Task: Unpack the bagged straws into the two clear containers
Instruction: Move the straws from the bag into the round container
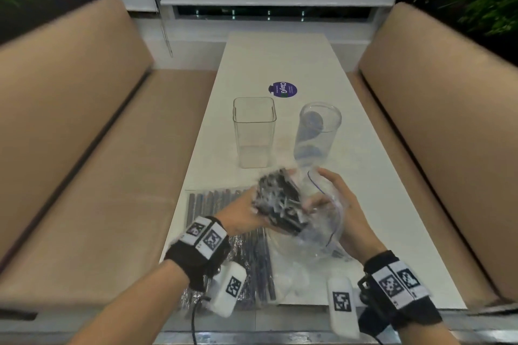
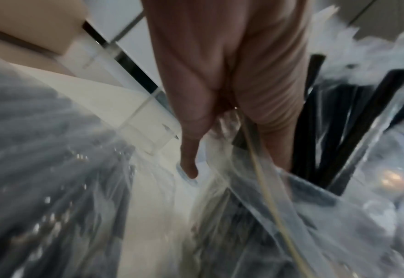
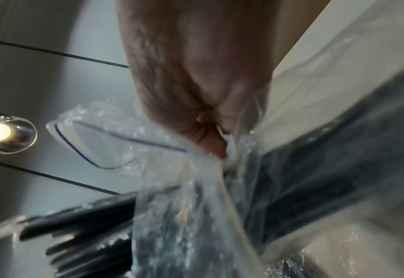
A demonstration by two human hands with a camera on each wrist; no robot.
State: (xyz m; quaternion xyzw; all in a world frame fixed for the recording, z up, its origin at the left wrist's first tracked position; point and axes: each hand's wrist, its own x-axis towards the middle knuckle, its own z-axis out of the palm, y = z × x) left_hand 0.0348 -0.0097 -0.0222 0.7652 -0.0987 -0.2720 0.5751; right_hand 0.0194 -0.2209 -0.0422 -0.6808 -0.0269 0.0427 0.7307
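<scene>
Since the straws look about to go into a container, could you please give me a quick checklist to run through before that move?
1. Left hand grips the bundle of black straws: ok.
2. Right hand holds the clear zip bag: ok, it pinches the plastic in the right wrist view.
3. Straws fully clear of the bag: not ok, their lower ends are inside the plastic.
4. Square container upright and open: ok.
5. Round container free for straws: cannot tell, something bluish shows through its wall.
6. Second bag of straws out of the way: ok, it lies flat on the table under the left wrist.
</scene>
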